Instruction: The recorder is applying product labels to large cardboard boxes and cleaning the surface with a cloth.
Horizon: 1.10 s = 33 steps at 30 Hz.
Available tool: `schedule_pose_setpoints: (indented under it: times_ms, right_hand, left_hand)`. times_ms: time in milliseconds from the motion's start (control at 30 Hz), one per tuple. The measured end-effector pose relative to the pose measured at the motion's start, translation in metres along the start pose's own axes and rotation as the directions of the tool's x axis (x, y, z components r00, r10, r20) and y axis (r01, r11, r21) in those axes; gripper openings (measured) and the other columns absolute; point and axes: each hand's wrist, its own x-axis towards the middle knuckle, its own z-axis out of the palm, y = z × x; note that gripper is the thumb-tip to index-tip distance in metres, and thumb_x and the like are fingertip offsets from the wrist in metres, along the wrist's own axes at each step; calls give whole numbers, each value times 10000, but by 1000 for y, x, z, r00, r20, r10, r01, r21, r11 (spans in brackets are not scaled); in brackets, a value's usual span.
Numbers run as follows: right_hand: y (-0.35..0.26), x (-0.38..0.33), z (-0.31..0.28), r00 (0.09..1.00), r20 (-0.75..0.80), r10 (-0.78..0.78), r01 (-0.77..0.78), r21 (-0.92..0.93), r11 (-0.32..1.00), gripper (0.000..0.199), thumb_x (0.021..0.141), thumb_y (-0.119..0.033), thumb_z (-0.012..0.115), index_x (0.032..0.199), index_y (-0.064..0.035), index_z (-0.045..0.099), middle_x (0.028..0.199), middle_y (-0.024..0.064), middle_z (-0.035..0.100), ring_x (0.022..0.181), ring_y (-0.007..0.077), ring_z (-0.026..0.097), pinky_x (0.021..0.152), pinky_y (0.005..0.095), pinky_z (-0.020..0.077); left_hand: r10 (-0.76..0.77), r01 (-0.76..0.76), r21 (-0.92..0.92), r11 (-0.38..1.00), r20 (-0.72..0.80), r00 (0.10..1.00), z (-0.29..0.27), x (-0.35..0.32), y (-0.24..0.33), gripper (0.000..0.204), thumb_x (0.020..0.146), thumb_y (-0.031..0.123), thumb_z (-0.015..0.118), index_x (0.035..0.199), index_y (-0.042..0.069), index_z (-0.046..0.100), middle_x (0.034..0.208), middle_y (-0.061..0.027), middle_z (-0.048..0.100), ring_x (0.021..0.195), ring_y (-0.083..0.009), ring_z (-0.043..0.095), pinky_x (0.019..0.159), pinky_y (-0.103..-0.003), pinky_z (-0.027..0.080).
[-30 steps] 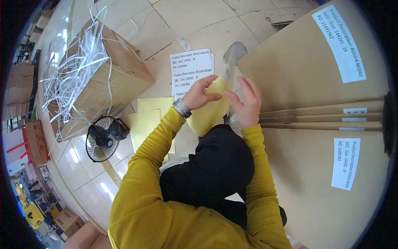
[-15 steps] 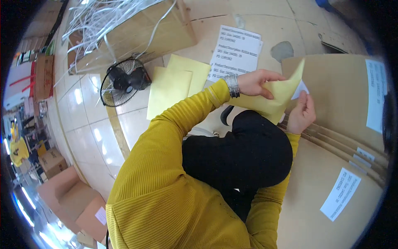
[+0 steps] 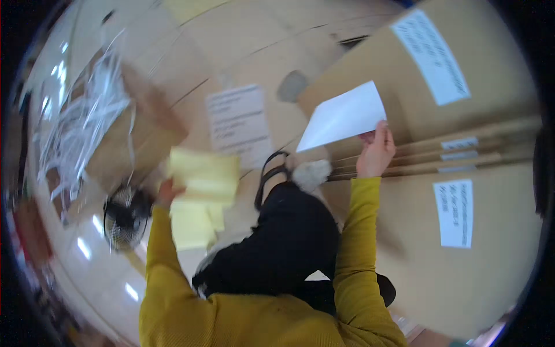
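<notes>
Right hand: centre-right of frame, fingers pinching the white sheet at its lower corner.
Left hand: left of centre, blurred, gripping a yellow sheet.
Handling: both look light, floppy, easily creased; hold near an edge.

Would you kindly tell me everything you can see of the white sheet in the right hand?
The white sheet is a plain, blank-looking four-cornered piece of paper or thin card, flat and uncreased. It is held up tilted, one corner pointing lower left, in front of a large brown cardboard box. Only the right hand touches it, pinching its lower right corner.
</notes>
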Motion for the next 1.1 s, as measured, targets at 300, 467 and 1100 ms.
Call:
schedule_pose_setpoints:
  times_ms: [300,467,1100]
  right_hand:
    - [-97,-35,-26,911,-72,-406,389,-177,904,228,906,-142,514,737,11,521,666,-33,445,645,38,369,566,192,313]
    - [-105,-75,-58,884,-102,-457,384,-401,832,251,917,-120,478,679,-53,433,640,-76,348,594,18,287,510,194,221]
    - [-152,-51,-74,773,-184,-607,504,-402,765,288,914,-92,456,647,-52,354,641,-55,352,595,34,293,521,196,248]
  left_hand:
    - [574,-556,175,812,-71,816,36,146,239,646,692,115,681,1261,6,396,1206,-211,487,1136,-363,444,966,-405,357]
    - [836,-832,120,542,-172,521,85,232,535,734,711,342,697,1286,20,374,1278,-237,421,1170,-371,418,967,-397,364]
    - [881,-850,-292,439,326,343,249,143,634,340,799,379,628,867,49,580,726,-101,614,650,-245,593,617,-369,483]
